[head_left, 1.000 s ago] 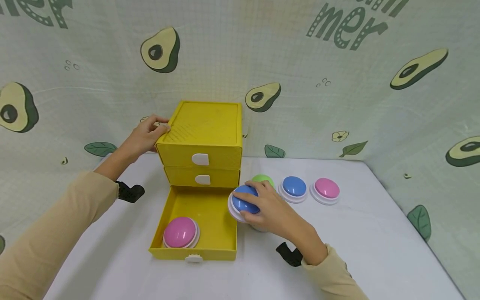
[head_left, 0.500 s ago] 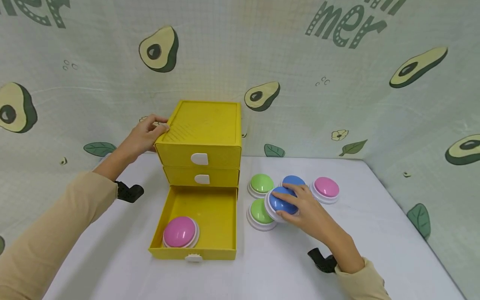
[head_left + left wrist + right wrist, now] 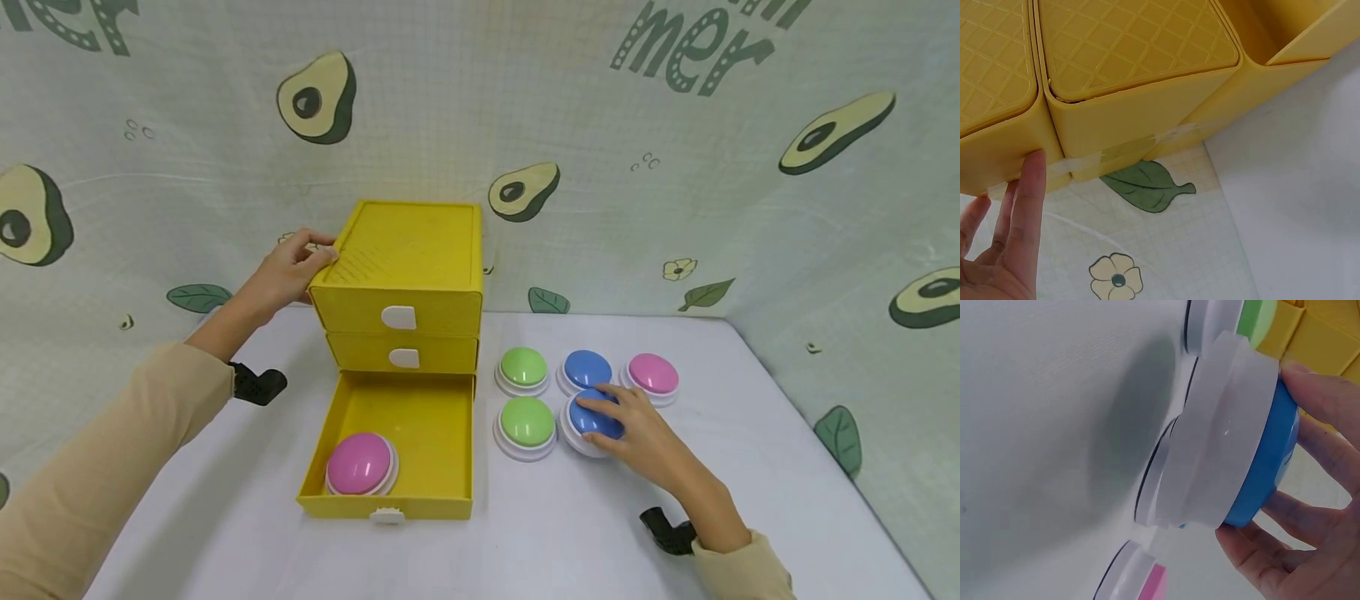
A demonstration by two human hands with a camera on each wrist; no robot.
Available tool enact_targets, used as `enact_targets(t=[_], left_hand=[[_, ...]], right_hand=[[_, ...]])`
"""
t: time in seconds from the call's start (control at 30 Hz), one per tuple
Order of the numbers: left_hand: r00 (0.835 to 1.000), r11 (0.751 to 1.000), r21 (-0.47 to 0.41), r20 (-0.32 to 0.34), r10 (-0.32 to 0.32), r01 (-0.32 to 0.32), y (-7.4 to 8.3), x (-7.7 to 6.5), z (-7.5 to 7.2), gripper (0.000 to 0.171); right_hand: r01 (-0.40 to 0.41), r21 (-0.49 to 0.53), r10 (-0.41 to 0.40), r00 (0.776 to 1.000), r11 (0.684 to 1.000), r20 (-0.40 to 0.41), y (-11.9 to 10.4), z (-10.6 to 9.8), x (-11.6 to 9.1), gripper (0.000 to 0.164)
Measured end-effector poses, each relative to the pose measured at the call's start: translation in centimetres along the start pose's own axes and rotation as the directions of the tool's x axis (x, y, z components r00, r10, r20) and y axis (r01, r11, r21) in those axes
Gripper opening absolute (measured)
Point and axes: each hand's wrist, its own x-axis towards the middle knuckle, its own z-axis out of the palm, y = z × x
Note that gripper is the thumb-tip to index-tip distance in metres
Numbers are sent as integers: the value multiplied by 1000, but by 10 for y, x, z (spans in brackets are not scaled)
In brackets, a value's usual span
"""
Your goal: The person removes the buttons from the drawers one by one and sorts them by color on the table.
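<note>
My right hand (image 3: 647, 433) grips a blue dome push button (image 3: 594, 417) by its rim. In the right wrist view this button (image 3: 1225, 440) is tilted and held just off the table, its shadow falling beside it. Behind it sits another blue button (image 3: 587, 368); a green button (image 3: 527, 422) is to its left. At the upper left side of a yellow drawer unit (image 3: 408, 250), my left hand (image 3: 291, 268) rests with its fingers (image 3: 1029, 206) extended against the wall. The pulled-out bottom drawer (image 3: 427, 442) holds a pink button (image 3: 360, 464).
A second green button (image 3: 523, 370) and a pink button (image 3: 652, 375) stand in the back row on the white table (image 3: 555, 533). The two upper drawers are closed, with white handles (image 3: 399, 317). An avocado-print cloth (image 3: 600, 242) hangs behind.
My right hand has carried the blue button rightward from beside the open drawer and lowered it near the table, right of the front green button. The left hand stays in place.
</note>
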Motion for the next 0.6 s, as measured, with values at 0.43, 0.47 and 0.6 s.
enact_targets(t=[0.43, 0.47, 0.6], left_hand=[[1000, 1000, -14, 9, 4, -4, -2, 5, 0, 56], [1000, 1000, -13, 9, 4, -4, -2, 5, 0, 56], [1000, 1000, -4, 2, -3, 3, -1, 4, 0, 55]], right_hand=[[-62, 26, 59, 995, 998, 77, 15, 13, 0, 42], [-62, 24, 60, 995, 998, 78, 15, 14, 1, 43], [-69, 15, 68, 994, 997, 84, 15, 15, 1, 43]])
